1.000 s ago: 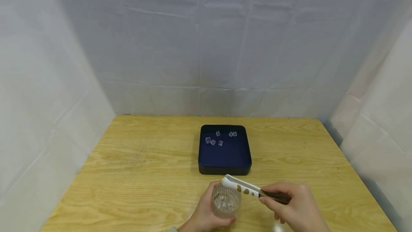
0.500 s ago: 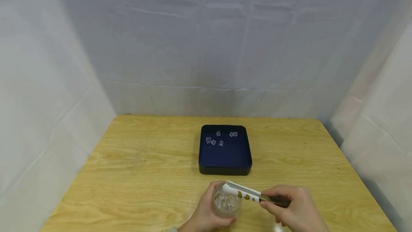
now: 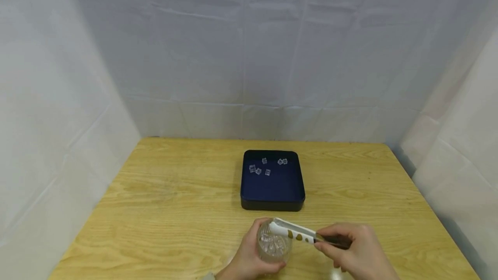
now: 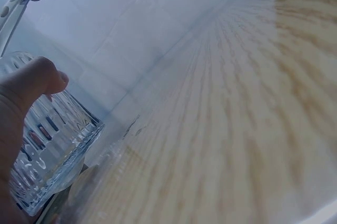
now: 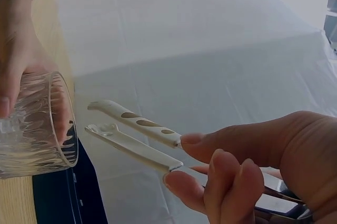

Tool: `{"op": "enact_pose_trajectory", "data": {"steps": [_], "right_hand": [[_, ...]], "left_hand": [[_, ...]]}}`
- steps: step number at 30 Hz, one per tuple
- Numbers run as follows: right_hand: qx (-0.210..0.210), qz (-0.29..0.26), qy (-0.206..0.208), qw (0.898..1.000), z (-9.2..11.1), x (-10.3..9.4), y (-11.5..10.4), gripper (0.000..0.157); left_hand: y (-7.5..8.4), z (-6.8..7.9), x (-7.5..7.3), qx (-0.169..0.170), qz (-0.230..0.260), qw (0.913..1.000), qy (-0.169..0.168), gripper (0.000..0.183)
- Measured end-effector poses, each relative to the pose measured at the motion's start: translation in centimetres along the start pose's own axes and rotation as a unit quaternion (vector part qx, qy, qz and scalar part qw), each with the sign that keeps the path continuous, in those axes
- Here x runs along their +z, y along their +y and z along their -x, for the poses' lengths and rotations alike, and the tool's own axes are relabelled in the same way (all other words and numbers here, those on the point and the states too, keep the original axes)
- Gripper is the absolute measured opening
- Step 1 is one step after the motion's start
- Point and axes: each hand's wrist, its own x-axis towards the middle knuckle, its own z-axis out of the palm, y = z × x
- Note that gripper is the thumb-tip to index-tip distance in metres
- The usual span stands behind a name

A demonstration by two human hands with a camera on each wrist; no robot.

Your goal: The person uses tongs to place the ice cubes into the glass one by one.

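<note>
A clear ribbed glass (image 3: 273,245) with several clear cubes inside stands near the table's front edge. My left hand (image 3: 253,252) grips its side, thumb and fingers curled round it. My right hand (image 3: 355,247) pinches a pair of tongs (image 3: 293,231) by the metal part. Their white, gold-spotted tips reach over the glass rim in the head view. In the right wrist view the two tongs arms (image 5: 139,124) stand slightly apart, just beyond the glass mouth (image 5: 63,121). I cannot tell whether a clear piece sits at the lower tip.
A dark blue square tray (image 3: 272,205) lies behind the glass. Several clear cubes (image 3: 267,172) are scattered in its far half. Pale cloth (image 3: 249,55) hangs behind the wooden table (image 3: 175,211) and on both sides.
The right hand has lowered the tongs a little, bringing their tips from above the rim to over the glass mouth. In the last half second hardly anything moves. The left hand keeps its grip.
</note>
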Motion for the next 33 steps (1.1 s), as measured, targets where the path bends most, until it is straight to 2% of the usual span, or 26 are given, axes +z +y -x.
{"op": "enact_pose_trajectory", "data": {"steps": [6,15,22,33], "right_hand": [[0.019,0.002,0.023,1.000,-0.5,-0.1,-0.2,0.023],[-0.017,0.004,0.051,0.999,-1.9,-0.8,-0.2,0.022],[-0.020,0.004,0.069,0.997,-3.1,-1.0,0.2,0.020],[-0.022,0.001,0.078,0.997,-5.9,-1.4,1.2,0.023]], "left_hand": [[-0.1,0.0,0.1,0.003,-0.002,1.0000,0.004,0.086],[0.0,0.0,0.1,-0.002,-0.005,0.9999,0.009,0.085],[-0.1,0.0,0.2,0.013,-0.013,0.9997,0.017,0.086],[-0.1,0.0,0.2,0.001,-0.010,0.9998,0.014,0.086]]}}
